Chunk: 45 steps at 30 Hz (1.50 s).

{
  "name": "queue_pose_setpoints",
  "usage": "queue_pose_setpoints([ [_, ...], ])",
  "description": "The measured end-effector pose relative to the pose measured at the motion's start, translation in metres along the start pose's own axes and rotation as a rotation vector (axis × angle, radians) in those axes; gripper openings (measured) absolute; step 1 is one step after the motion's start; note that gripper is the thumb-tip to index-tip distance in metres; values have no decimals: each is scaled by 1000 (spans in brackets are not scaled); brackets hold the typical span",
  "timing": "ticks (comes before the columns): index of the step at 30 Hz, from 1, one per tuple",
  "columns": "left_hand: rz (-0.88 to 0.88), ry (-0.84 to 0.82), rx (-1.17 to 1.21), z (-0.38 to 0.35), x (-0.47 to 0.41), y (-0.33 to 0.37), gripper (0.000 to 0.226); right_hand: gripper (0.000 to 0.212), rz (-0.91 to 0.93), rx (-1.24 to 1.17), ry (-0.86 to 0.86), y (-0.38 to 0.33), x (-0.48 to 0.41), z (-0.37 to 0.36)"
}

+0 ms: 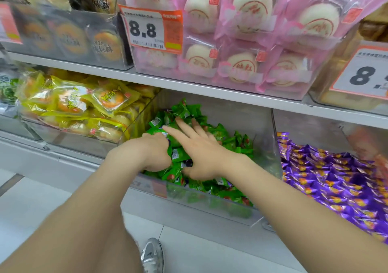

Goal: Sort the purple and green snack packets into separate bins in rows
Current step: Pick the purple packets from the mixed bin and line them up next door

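Left grip [156, 153] curled round green pkts [220, 134]; right grip [201, 153] flat, fingers spread on them. Pkts look light, crinkly, slippery: pinch by sealed edge.

2 white shelves here. Up on the upper shelf [189, 87], 3 clear bins side by side: dark-wrapped pastry bin [63, 56] at left, pink bun bin [210, 79] in the middle, another bin [336, 100] cut off at right, with an 8.8 price tag [150, 30] out front. Down on the lower shelf [69, 157], again 3 in a row: yellow pastry bin [84, 144] left, middle bin [210, 201] heaped with green packets [226, 138], right bin [315, 130] full of purple packets [327, 176]. Nearest, pale tiled floor [199, 251], 1 silver shoe [152, 256] planted on it.
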State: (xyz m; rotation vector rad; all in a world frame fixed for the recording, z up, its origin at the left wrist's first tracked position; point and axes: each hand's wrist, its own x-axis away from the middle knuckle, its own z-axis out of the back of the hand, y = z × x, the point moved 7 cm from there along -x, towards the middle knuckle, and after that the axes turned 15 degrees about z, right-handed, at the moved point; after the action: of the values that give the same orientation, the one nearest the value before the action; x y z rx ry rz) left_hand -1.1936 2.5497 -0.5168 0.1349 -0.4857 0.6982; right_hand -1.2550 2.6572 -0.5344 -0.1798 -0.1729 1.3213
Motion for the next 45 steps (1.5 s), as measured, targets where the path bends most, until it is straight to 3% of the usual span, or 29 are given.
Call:
queue_pose_setpoints([
  [4,-91,-35,24,4,-12,-5,75,103,35,77,-43,9,-18,-8],
  [6,-195,-44,105,4,-15,-4,81,77,-26,193,-5,22,-16,0],
  [9,-362,-43,179,4,-14,2,72,35,-144,175,73,41,-2,20],
  [13,-444,65,208,11,-21,4,73,19,-310,157,46,50,30,42],
  [16,-442,107,317,20,-31,3,72,23,-428,259,-69,42,51,53],
  [19,-418,160,246,21,-38,2,66,28,-519,426,-201,31,63,54],
  [21,-418,196,192,20,-37,3,56,37,-515,513,-190,23,63,56],
  [24,-415,225,118,15,-37,5,44,37,-308,305,-14,16,43,46],
  [26,-407,231,105,14,-38,4,41,29,-288,88,15,25,31,32],
  [29,-393,197,119,14,-40,2,39,15,-251,84,-83,33,19,8],
  [32,-374,83,158,8,-39,1,49,19,-212,112,-107,31,14,1],
  [34,-358,68,86,5,-36,4,59,10,-198,139,-72,32,11,3],
  [38,-408,142,84,12,-30,6,46,12,-184,129,37,35,15,11],
  [42,-484,131,169,13,-28,6,45,7,-189,-142,387,36,36,43],
  [45,-511,177,225,15,-19,13,63,19,-244,-272,467,30,58,61],
])
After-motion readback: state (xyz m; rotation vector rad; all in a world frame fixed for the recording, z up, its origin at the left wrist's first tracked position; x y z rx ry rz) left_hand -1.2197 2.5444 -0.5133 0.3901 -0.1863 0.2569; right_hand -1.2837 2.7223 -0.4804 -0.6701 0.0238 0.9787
